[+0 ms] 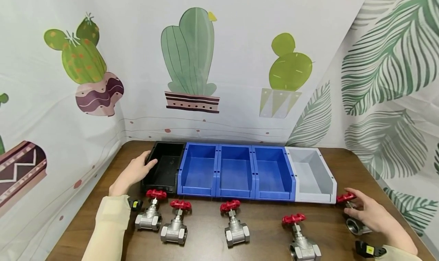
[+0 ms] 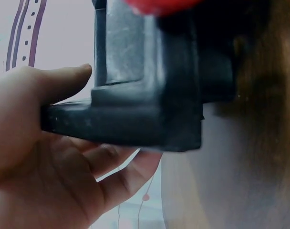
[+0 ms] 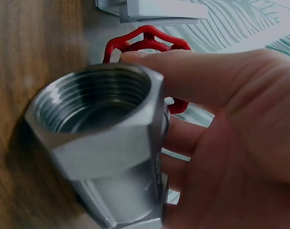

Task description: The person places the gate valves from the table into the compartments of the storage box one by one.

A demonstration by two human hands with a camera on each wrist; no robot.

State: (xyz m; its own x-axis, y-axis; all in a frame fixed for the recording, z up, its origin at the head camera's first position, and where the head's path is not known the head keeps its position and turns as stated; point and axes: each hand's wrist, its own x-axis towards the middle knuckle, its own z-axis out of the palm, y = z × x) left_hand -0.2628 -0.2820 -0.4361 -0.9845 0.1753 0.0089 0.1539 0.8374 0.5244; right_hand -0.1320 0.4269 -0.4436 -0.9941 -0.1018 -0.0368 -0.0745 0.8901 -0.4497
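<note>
My left hand (image 1: 135, 170) is at the left wall of a black bin (image 1: 166, 165). In the left wrist view, the thumb lies over the bin wall (image 2: 121, 119) and the fingers are on its outer side. At the far right my right hand (image 1: 372, 211) holds a steel gate valve (image 3: 107, 152) with a red handwheel (image 3: 147, 38). Its thumb crosses the valve near the handwheel, with the fingers behind the body. More red-wheeled valves stand before the bins: one (image 1: 149, 220) by my left wrist, another (image 1: 175, 230) beside it.
Three blue bins (image 1: 234, 171) and a grey bin (image 1: 312, 173) continue the row from the black one. Further valves stand at the middle (image 1: 236, 232) and right (image 1: 303, 249) of the wooden table (image 1: 202, 219). A patterned cloth (image 1: 240, 63) hangs behind.
</note>
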